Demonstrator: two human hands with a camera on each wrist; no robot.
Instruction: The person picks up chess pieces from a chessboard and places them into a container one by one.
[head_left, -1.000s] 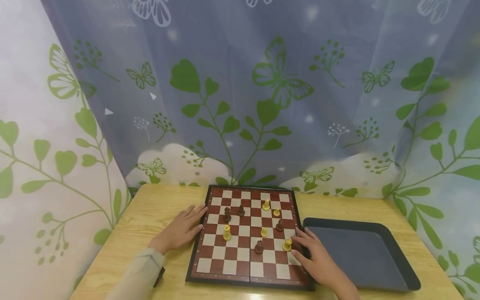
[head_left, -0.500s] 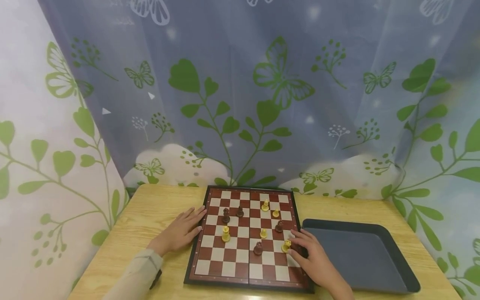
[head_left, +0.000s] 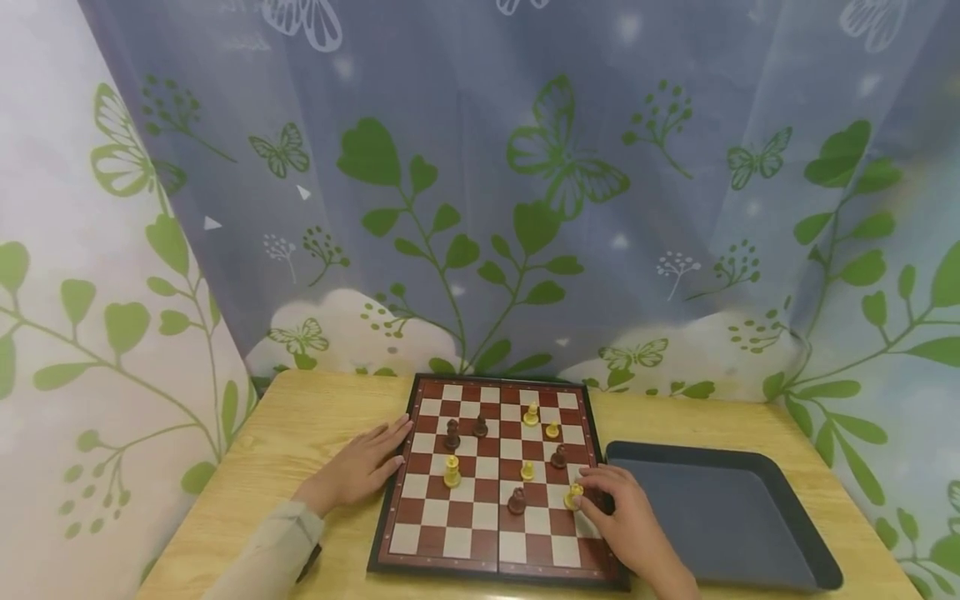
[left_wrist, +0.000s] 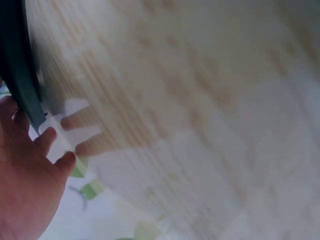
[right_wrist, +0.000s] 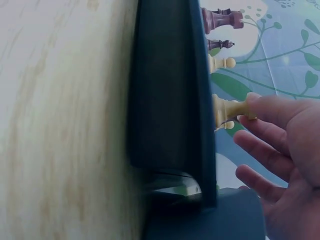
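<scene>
My right hand (head_left: 630,512) pinches the top of a yellow chess rook (head_left: 573,497) between thumb and forefinger. The rook stands on the right side of a red-and-white chessboard (head_left: 457,542). In the right wrist view, the thumb and a finger meet at the flared top of that rook (right_wrist: 231,111), while the other fingers spread below. My left hand (head_left: 362,467) lies at the board's left edge, fingers extended and touching the rim; the left wrist view shows the hand (left_wrist: 30,170) beside the dark board edge (left_wrist: 22,70). A dark rook (head_left: 517,501) stands left of the pinched piece.
Other pieces stand about the board, including a tall yellow one (head_left: 452,472), a dark one (head_left: 452,435), a yellow pawn (head_left: 528,472) and a dark one (head_left: 558,457). A dark tray (head_left: 720,517) lies to the right on the wooden table (head_left: 300,417). A patterned curtain hangs behind.
My right thumb and forefinger have closed in on the yellow rook from beside it. The left hand stays at the board's edge, and the pieces keep their squares.
</scene>
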